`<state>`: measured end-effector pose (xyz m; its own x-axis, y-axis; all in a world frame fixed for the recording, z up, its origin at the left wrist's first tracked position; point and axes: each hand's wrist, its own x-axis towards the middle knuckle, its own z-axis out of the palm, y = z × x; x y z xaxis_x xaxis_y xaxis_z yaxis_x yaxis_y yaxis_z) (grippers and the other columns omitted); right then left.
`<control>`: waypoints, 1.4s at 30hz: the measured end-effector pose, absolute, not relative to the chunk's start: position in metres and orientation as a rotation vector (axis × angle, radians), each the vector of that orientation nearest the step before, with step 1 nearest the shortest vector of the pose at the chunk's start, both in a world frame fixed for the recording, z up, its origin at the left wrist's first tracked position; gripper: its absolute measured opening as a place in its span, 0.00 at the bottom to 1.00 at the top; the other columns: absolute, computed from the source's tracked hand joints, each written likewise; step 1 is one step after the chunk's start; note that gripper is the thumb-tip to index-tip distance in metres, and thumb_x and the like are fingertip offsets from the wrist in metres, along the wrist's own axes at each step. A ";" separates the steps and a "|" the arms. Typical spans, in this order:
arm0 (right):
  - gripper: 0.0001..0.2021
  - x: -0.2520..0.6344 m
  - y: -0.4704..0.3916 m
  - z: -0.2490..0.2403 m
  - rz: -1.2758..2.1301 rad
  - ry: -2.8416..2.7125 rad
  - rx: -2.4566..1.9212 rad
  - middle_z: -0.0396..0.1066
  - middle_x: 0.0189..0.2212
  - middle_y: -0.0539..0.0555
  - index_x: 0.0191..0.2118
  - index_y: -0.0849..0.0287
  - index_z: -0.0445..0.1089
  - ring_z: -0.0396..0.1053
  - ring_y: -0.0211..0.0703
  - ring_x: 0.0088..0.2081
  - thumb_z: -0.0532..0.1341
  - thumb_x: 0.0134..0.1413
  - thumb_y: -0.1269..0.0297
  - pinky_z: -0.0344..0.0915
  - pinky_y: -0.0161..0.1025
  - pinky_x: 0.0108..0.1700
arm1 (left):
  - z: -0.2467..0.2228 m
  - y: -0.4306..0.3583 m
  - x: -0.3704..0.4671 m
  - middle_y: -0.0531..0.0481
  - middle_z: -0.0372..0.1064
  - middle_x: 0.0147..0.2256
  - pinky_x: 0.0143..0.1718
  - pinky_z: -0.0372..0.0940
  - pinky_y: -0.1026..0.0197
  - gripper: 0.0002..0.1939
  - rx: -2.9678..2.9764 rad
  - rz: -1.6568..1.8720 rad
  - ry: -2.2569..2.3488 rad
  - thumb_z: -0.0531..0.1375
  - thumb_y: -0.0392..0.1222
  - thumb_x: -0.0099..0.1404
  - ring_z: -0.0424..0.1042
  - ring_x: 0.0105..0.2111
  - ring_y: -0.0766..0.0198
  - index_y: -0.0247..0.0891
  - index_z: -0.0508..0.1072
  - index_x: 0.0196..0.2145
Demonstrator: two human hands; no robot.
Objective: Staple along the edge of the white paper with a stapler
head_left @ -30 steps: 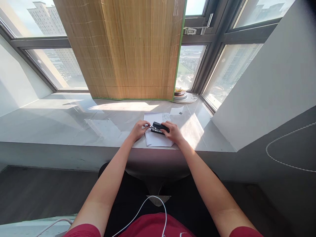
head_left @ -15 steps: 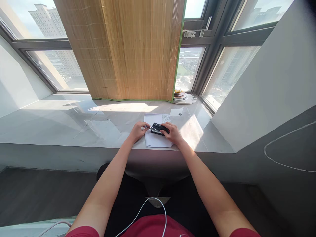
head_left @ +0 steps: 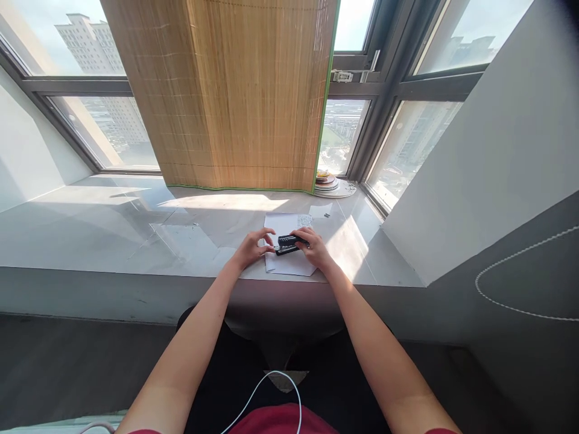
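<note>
A black stapler is held over the white paper, its jaws pointing left and parted. My right hand is closed around its rear end, thumb and fingers on the right part. At the jaw end is my left hand, its thumb and fingers spread apart with no object visible between them. The left thumb tip is close to the stapler's lower arm; whether it touches is hard to tell. The white paper sheets lie flat beneath, with a patch of dark print near the upper right corner.
On the sill, a small white paper slip has little dark pieces on it, probably staples. Stacked plates stand by the window corner. A bamboo blind hangs behind. A white cable loops before my body.
My left hand has let go of the silver metal part it pinched at the stapler's front, and its fingers have spread. The silver part shows less between the jaws. The view has tilted slightly.
</note>
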<state>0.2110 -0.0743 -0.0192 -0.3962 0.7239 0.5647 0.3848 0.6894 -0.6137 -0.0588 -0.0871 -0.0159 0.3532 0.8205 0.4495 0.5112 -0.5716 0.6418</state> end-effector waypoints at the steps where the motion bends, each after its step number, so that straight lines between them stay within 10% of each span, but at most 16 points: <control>1: 0.16 0.210 -0.076 -0.019 0.524 -2.060 -0.798 0.77 0.46 0.56 0.52 0.50 0.78 0.72 0.52 0.50 0.59 0.63 0.68 0.69 0.48 0.55 | -0.015 -0.088 -0.057 0.53 0.80 0.38 0.56 0.66 0.48 0.21 2.273 1.049 1.156 0.71 0.40 0.61 0.78 0.40 0.57 0.46 0.74 0.52; 12: 0.10 0.208 -0.080 -0.019 0.563 -2.055 -0.807 0.77 0.43 0.55 0.49 0.54 0.78 0.76 0.48 0.44 0.63 0.65 0.64 0.73 0.43 0.50 | -0.017 -0.087 -0.059 0.51 0.75 0.37 0.49 0.64 0.53 0.05 2.316 1.153 1.319 0.62 0.45 0.72 0.73 0.37 0.59 0.42 0.71 0.41; 29: 0.26 0.340 -0.012 0.002 0.358 -1.909 -1.244 0.78 0.52 0.62 0.50 0.55 0.80 0.75 0.56 0.55 0.55 0.69 0.40 0.72 0.55 0.57 | -0.026 -0.073 -0.054 0.48 0.75 0.35 0.40 0.65 0.56 0.10 2.352 0.953 1.371 0.54 0.42 0.75 0.72 0.35 0.57 0.43 0.74 0.37; 42: 0.33 0.197 0.058 -0.035 0.237 -2.479 -1.618 0.40 0.78 0.64 0.76 0.63 0.50 0.39 0.60 0.79 0.45 0.76 0.48 0.38 0.69 0.75 | -0.037 -0.091 -0.191 0.39 0.67 0.64 0.67 0.57 0.39 0.18 2.186 0.692 2.042 0.50 0.45 0.75 0.64 0.64 0.44 0.43 0.72 0.56</control>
<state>0.1975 0.0579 -0.0348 -0.3961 0.9165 0.0568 0.8891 0.3982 -0.2254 -0.1914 -0.0908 -0.0365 0.0149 0.9618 0.2733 0.9297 -0.1139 0.3504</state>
